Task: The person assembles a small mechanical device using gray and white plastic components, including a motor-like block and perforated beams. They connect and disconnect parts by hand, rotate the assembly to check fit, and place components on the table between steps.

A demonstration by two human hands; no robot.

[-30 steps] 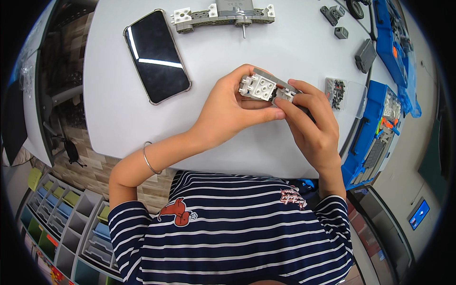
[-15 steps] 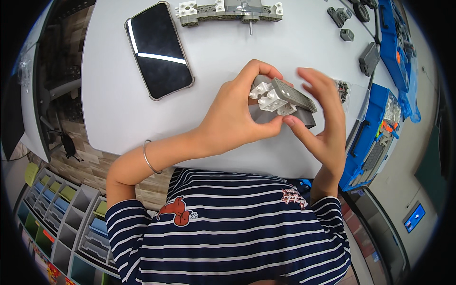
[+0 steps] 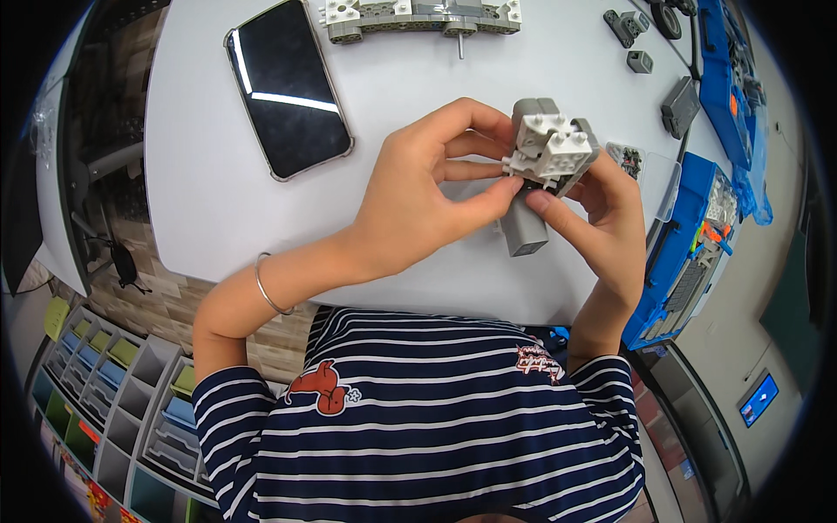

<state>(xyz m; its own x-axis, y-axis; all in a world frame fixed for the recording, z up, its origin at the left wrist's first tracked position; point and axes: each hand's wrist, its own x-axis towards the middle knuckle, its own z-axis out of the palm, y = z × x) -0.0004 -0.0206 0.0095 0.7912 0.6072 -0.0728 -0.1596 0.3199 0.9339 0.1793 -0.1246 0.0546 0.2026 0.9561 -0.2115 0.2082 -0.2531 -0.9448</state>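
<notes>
Both hands hold one small assembly of white and grey building bricks (image 3: 562, 155) above the table's near right part. My left hand (image 3: 427, 179) grips it from the left, its thumb and fingers closed on the lower white pieces. From the right, my right hand (image 3: 606, 218) has its thumb on the lower side and its fingers curled behind. White studded blocks face up, and a long grey motor-like block (image 3: 525, 228) points down toward me. A longer grey and white brick build (image 3: 423, 24) with a thin axle lies at the far edge.
A black smartphone (image 3: 289, 91) lies to the left on the white table (image 3: 200, 200). At the far right are grey brick parts (image 3: 624, 28), a small grey block (image 3: 640, 62), a dark grey box (image 3: 679, 108) and a wheel (image 3: 665, 19). Blue part bins (image 3: 671, 261) line the right edge.
The assembly has been turned, so its white studs face up and its grey block points toward me. My right fingers have closed in behind it.
</notes>
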